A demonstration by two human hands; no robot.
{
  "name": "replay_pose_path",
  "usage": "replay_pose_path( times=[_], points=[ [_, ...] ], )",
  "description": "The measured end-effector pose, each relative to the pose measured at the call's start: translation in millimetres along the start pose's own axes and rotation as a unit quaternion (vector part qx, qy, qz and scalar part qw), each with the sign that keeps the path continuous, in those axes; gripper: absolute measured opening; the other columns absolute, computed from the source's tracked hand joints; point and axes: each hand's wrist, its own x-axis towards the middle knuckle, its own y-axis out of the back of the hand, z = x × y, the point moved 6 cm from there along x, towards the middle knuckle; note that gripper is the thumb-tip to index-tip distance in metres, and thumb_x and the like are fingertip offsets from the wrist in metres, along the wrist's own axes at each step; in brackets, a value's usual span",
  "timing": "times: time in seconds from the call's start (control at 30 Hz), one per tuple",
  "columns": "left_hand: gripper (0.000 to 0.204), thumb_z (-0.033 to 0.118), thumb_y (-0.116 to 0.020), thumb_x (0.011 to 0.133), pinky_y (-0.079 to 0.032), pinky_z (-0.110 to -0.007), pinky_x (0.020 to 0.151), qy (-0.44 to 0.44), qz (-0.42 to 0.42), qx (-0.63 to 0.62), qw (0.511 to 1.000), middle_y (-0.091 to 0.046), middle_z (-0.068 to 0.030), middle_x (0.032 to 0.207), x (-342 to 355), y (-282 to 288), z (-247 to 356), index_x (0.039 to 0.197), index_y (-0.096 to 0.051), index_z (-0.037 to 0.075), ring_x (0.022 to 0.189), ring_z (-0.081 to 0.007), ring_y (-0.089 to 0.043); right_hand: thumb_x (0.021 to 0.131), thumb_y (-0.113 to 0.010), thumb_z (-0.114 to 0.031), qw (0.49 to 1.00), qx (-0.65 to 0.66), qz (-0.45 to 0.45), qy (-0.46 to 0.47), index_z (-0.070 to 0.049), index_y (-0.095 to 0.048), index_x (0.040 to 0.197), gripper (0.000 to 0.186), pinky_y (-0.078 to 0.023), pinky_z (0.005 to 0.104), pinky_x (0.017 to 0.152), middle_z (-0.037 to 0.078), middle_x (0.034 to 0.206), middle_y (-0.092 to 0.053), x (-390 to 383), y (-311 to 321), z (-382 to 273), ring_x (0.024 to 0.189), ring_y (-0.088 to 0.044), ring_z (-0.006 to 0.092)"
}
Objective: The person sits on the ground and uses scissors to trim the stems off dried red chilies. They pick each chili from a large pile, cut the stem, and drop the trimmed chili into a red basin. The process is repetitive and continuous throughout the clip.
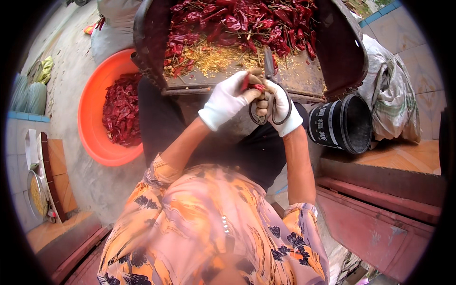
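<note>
My gloved left hand [228,99] has its fingers closed round a red dried chili [256,87], just left of my right hand [279,102]. My gloved right hand grips large dark scissors [268,64] by the looped handles, blades pointing away from me, close against the chili and the left fingertips. Beyond both hands stands a dark metal trough [339,57] with a heap of red dried chilies [237,21] and scattered yellow seeds [204,61] on its floor.
An orange basin [90,133] of red chilies [118,109] sits at left, a pale sack [114,33] behind it. A black bucket [354,123] and white woven sack [389,99] stand at right, near a tiled step [403,156]. A round dish [35,194] is at far left.
</note>
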Motion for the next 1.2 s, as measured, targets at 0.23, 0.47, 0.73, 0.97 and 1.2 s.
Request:
replay_pose_path(
  times=[0.23,0.47,0.73,0.97,1.2],
  points=[
    [0.022,0.019,-0.064,0.093,-0.051,-0.026,0.067,0.134,0.064,-0.123,0.981,-0.068,-0.0037,0.093,-26.5,32.2,-7.2,0.107,-0.064,0.001,0.069,-0.0085,-0.056,0.088,-0.067,-0.015,0.791,-0.543,0.171,0.226,-0.003,-0.053,0.123,0.039,-0.052,0.0306,0.081,0.013,0.110,-0.067,-65.7,-15.9,14.6,0.089,-0.066,0.0205],
    [0.021,0.018,-0.065,0.093,-0.047,-0.025,0.060,0.161,0.019,-0.119,0.980,-0.061,-0.0025,0.079,-48.1,20.0,-15.7,0.106,-0.065,0.001,0.063,-0.0074,-0.049,0.084,-0.071,-0.026,0.694,-0.671,0.165,0.205,-0.007,-0.057,0.118,0.042,-0.052,0.0366,0.074,0.012,0.096,-0.062,-79.3,-33.6,28.9,0.081,-0.065,0.0273],
    [0.021,0.019,-0.066,0.092,-0.047,-0.024,0.060,0.237,0.015,-0.122,0.964,-0.061,-0.0029,0.078,-70.8,19.8,-27.3,0.104,-0.065,0.001,0.062,-0.0063,-0.049,0.086,-0.068,-0.032,0.674,-0.698,0.158,0.182,-0.009,-0.057,0.120,0.042,-0.052,0.0417,0.073,0.016,0.097,-0.063,-83.3,-27.5,55.4,0.086,-0.064,0.0342],
    [0.020,0.019,-0.063,0.094,-0.048,-0.024,0.059,0.330,0.036,-0.219,0.917,-0.061,-0.0023,0.081,-100.1,12.7,-66.2,0.106,-0.063,0.002,0.061,-0.0067,-0.051,0.088,-0.067,-0.030,0.771,-0.613,0.141,0.098,-0.007,-0.058,0.116,0.038,-0.050,0.0397,0.070,0.017,0.087,-0.066,-92.7,-12.9,83.8,0.081,-0.065,0.0344],
    [0.018,0.019,-0.062,0.095,-0.048,-0.024,0.058,0.389,0.031,-0.258,0.884,-0.061,-0.0016,0.083,-113.2,2.9,-79.4,0.104,-0.063,0.003,0.062,-0.0062,-0.050,0.089,-0.068,-0.027,0.777,-0.606,0.155,0.073,-0.005,-0.058,0.109,0.031,-0.050,0.0403,0.062,0.020,0.076,-0.064,-101.2,-4.5,98.2,0.069,-0.066,0.0356]
  ],
)
